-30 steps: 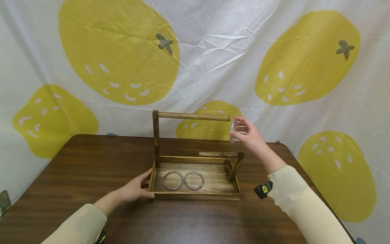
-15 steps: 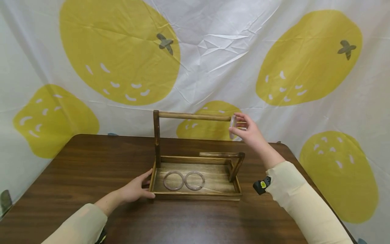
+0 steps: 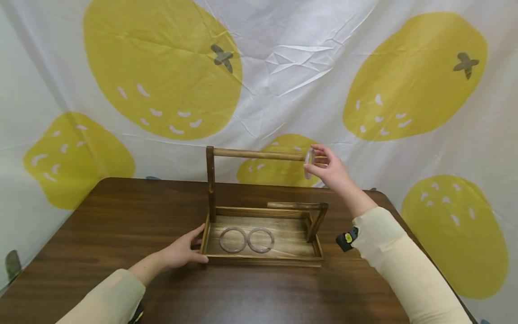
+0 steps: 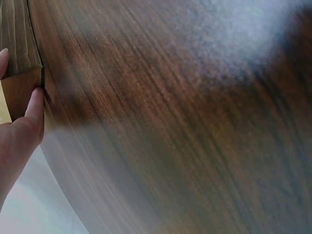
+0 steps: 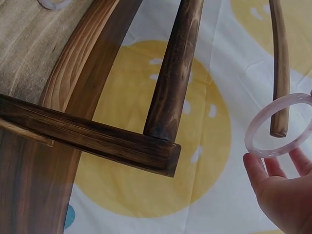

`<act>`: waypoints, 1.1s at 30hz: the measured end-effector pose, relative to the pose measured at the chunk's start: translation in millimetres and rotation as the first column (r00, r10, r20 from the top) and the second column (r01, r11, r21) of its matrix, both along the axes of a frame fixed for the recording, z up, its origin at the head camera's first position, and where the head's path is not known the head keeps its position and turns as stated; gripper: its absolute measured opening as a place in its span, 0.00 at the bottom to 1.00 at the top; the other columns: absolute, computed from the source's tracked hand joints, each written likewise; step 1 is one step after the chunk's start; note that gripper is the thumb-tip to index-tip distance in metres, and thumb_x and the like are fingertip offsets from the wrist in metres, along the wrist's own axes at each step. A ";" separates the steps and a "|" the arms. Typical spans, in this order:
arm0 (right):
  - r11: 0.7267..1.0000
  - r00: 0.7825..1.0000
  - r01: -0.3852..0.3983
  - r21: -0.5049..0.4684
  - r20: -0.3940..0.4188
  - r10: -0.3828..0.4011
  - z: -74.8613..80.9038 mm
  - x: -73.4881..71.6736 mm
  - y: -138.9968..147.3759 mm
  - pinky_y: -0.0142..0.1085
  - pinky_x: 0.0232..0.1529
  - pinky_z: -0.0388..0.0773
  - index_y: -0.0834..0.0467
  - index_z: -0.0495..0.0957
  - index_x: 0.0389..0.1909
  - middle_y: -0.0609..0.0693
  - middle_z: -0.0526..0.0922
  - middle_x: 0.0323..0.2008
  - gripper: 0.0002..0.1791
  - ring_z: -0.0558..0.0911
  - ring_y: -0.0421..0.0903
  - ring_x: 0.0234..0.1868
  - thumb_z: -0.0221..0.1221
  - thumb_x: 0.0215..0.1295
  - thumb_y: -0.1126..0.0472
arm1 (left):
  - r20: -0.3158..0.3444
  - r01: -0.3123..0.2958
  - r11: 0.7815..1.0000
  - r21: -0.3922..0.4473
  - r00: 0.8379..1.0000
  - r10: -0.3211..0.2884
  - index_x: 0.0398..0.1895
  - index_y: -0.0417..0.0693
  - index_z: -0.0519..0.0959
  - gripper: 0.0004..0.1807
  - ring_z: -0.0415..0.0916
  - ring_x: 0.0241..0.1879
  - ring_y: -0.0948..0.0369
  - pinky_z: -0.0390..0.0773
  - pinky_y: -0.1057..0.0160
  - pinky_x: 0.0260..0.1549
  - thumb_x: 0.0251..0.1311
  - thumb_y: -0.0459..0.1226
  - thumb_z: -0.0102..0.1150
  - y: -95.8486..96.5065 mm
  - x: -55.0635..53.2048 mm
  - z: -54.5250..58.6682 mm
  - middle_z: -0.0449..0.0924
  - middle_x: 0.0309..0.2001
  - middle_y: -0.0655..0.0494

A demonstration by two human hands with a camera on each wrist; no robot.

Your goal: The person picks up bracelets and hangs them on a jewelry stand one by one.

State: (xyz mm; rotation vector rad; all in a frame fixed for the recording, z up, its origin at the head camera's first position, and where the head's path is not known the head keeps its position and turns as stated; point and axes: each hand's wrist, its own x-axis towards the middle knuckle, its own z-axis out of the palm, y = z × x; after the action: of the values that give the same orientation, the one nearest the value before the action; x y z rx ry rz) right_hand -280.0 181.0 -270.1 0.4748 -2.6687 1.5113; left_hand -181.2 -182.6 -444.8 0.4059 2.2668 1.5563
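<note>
We see the right hand (image 3: pixel 333 173) pinching a pale, translucent ring (image 5: pixel 259 117) at the free end of the upper bar (image 3: pixel 259 154) — the bar's tip shows through the ring's opening, though we cannot tell whether it sits inside. Our left hand (image 3: pixel 180 252) grips the left end of the wooden tray (image 3: pixel 265 260), thumb at its front corner. Inside lie two more rings (image 3: pixel 246 240), flat and side by side, left of the lower bar (image 3: pixel 293 205). The tray rests on a dark tabletop (image 3: pixel 121 216) — behind it hangs a lemon-print cloth (image 3: pixel 283 108).
</note>
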 end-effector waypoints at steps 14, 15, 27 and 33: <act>0.999 0.999 -0.035 0.017 -0.022 0.035 2.9 -10.6 -5.0 0.55 0.61 0.66 0.61 0.55 0.69 0.66 0.60 0.64 0.35 0.66 0.63 0.63 0.57 0.62 0.64 | 0.020 0.002 1.000 0.005 1.000 -0.002 0.71 0.29 0.35 0.55 0.63 0.61 0.34 0.73 0.52 0.55 0.50 0.28 0.66 0.3 -0.1 3.0 0.45 0.66 0.20; 0.999 0.999 -0.039 0.011 -0.024 0.039 3.2 -11.1 -6.0 0.54 0.61 0.65 0.61 0.55 0.68 0.66 0.60 0.64 0.35 0.66 0.63 0.62 0.57 0.62 0.65 | 0.020 0.002 1.000 0.006 1.000 -0.002 0.71 0.29 0.35 0.55 0.63 0.61 0.34 0.73 0.52 0.55 0.50 0.28 0.66 0.2 -0.2 3.0 0.45 0.66 0.20; 0.997 0.994 -0.064 0.035 -0.083 0.067 6.1 -16.2 -14.5 0.50 0.68 0.58 0.65 0.57 0.67 0.68 0.63 0.62 0.35 0.65 0.62 0.63 0.59 0.60 0.66 | 0.019 0.006 1.000 0.009 1.000 -0.006 0.71 0.29 0.35 0.55 0.62 0.62 0.34 0.73 0.51 0.55 0.50 0.29 0.66 -0.2 -0.8 2.7 0.44 0.67 0.21; 0.996 0.993 -0.068 0.063 -0.096 0.074 8.2 -17.9 -18.7 0.51 0.66 0.60 0.64 0.58 0.67 0.66 0.64 0.62 0.35 0.67 0.63 0.62 0.60 0.60 0.64 | 0.034 0.012 1.000 0.026 0.999 -0.013 0.71 0.28 0.34 0.55 0.60 0.62 0.34 0.72 0.51 0.56 0.51 0.28 0.66 -0.7 0.1 4.4 0.43 0.67 0.20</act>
State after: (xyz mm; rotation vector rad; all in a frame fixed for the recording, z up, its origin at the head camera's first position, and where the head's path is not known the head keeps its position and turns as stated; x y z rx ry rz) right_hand -297.9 162.3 -261.8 0.6362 -2.6540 1.3902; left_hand -181.1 -183.3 -440.4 0.3967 2.2161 1.5759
